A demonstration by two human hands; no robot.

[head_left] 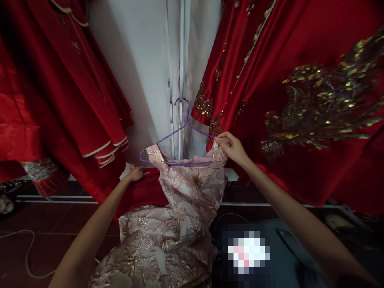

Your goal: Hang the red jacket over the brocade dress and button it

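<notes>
A pale pink dress with gold floral patterning hangs by its shoulder straps on a purple wire hanger. Its lower part spreads in folds toward me. My right hand pinches the dress's right shoulder strap at the hanger's arm. On the other side, the hanger's left end pokes out past the left strap. My left hand is closed at the upper edge of a piece of red cloth beside the dress; its fingertips are dim. The hanger's hook is beside a white upright pole.
Red garments with cream trim hang at the left. Red gowns with gold sequins hang at the right. Behind stands a white panel with the white pole. A white cable lies on the dark tiled floor; a blurred bright patch is lower right.
</notes>
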